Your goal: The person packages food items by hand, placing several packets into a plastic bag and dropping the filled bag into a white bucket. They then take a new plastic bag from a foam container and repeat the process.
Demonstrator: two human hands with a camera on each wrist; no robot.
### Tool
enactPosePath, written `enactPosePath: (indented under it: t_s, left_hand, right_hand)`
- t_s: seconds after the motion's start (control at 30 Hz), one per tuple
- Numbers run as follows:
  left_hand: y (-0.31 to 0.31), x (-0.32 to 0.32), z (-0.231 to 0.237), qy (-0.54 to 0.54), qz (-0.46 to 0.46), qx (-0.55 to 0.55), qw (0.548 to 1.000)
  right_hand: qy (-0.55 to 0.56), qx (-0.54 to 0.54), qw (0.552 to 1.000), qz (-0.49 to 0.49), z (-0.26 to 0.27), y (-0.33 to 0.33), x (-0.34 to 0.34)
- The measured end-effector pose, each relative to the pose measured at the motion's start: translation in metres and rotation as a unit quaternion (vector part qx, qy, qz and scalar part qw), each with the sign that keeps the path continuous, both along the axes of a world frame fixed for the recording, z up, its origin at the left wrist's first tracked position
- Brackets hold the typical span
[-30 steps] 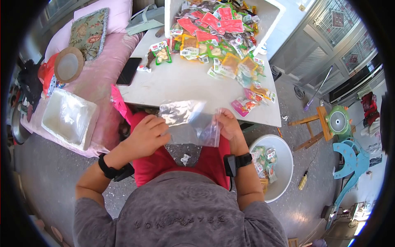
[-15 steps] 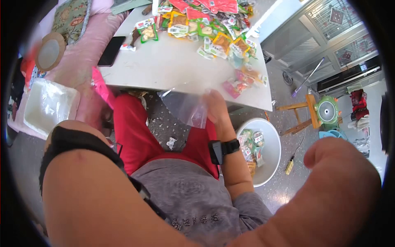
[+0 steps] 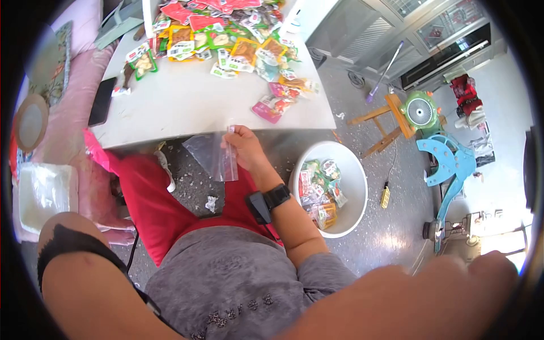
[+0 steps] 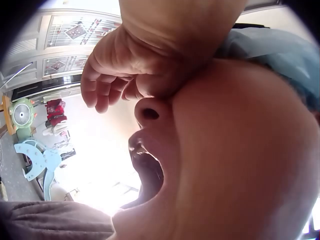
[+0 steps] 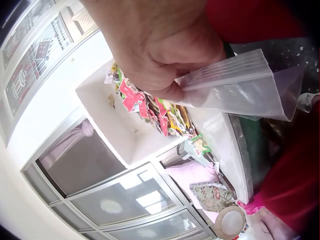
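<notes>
My right hand pinches a clear zip bag by its top strip, just off the table's front edge and above the knees. The right wrist view shows the ridged strip of the bag hanging from thumb and fingers, and it looks flat with nothing inside. The left hand is raised to the person's face, its fingers loosely curled and the thumb side against the area near the nose. In the head view that left hand shows as a large blur at the lower right. It holds nothing visible.
A white table bears a heap of snack packets, a phone and pink packets near its front right. Beside the right leg stands a white tub with packets inside. A green fan sits on a wooden stool.
The left hand let go of the bag and rose to the face. My right hand kept hold of the bag, which now hangs down. The head view has shifted to the right.
</notes>
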State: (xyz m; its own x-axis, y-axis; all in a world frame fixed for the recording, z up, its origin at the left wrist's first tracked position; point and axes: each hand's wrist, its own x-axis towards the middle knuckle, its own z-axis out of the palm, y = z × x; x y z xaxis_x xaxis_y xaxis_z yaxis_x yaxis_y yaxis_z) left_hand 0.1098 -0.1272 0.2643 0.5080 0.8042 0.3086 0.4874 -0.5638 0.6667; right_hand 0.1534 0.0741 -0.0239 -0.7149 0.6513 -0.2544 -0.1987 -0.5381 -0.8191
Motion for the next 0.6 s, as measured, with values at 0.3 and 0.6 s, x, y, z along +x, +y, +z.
enactPosePath:
  t_s: [0.3, 0.6]
  left_hand:
    - [0.003, 0.003, -0.001, -0.017, 0.01, -0.035, 0.999]
    - [0.018, -0.019, -0.027, -0.385, 0.171, -0.162, 0.892]
  right_hand:
    - [0.017, -0.011, 1.0, 0.001, -0.002, 0.002, 0.0]
    - [0.075, -0.013, 0.997, 0.006, 0.017, 0.008, -0.019]
